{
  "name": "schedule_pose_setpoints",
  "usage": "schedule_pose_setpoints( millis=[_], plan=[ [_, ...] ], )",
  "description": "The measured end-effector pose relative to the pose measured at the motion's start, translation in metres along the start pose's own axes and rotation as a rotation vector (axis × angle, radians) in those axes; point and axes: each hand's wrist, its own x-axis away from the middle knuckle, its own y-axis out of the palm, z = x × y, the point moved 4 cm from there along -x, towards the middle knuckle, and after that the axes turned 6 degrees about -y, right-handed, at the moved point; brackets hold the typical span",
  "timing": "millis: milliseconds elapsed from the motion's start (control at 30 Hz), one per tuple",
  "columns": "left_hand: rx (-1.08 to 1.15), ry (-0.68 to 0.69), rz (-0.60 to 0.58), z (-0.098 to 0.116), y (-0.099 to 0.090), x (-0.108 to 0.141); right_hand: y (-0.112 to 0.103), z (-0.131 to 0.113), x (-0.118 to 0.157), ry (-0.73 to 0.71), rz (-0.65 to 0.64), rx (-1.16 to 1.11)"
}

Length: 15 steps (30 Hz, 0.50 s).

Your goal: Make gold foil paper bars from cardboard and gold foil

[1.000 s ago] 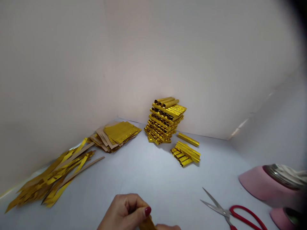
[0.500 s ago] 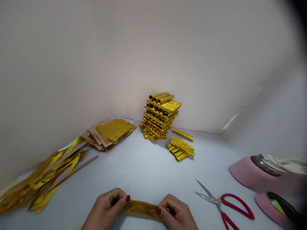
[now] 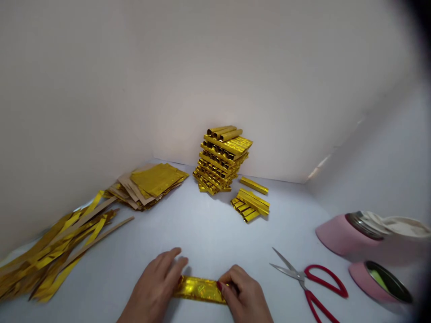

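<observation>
A gold foil tube [image 3: 199, 289] lies on the white surface in front of me, close to the bottom of the view. My right hand [image 3: 240, 291] pinches its right end. My left hand [image 3: 156, 282] stands at its left end, fingers spread and lifted, with the thumb tip against the foil. Farther off stands a tall crisscross stack of similar gold tubes [image 3: 222, 161], and a small pile of them [image 3: 249, 205] lies beside it. One single tube [image 3: 254, 185] rests between the stack and that pile.
Flat foil-backed cardboard squares [image 3: 155, 181] and long gold-and-brown strips [image 3: 63, 246] lie at the left. Red-handled scissors [image 3: 303, 280] lie to my right, near two pink-based containers [image 3: 346, 235] [image 3: 380, 282]. White walls [image 3: 168, 89] rise behind everything.
My left hand has let go of its grip and spread its fingers, while the tube now lies lower on the surface. The whole scene has shifted slightly up and left in view.
</observation>
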Motion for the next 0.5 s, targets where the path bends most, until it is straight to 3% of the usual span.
schedule_pose_setpoints(
  millis=[67,133,267,500],
  plan=[
    [-0.017,0.261,-0.056,0.015,-0.006,-0.007,0.001,-0.001,0.0,-0.013,0.01,0.003],
    [-0.018,0.395,-0.183,0.026,-0.008,-0.013,0.001,0.0,0.001,-0.02,0.025,0.01],
    [-0.086,0.402,-0.231,0.031,0.001,-0.006,0.001,-0.002,0.001,-0.009,0.035,0.042],
    [-0.137,0.435,-0.115,0.018,0.024,0.023,-0.016,-0.007,0.008,-0.06,0.16,0.183]
  ],
)
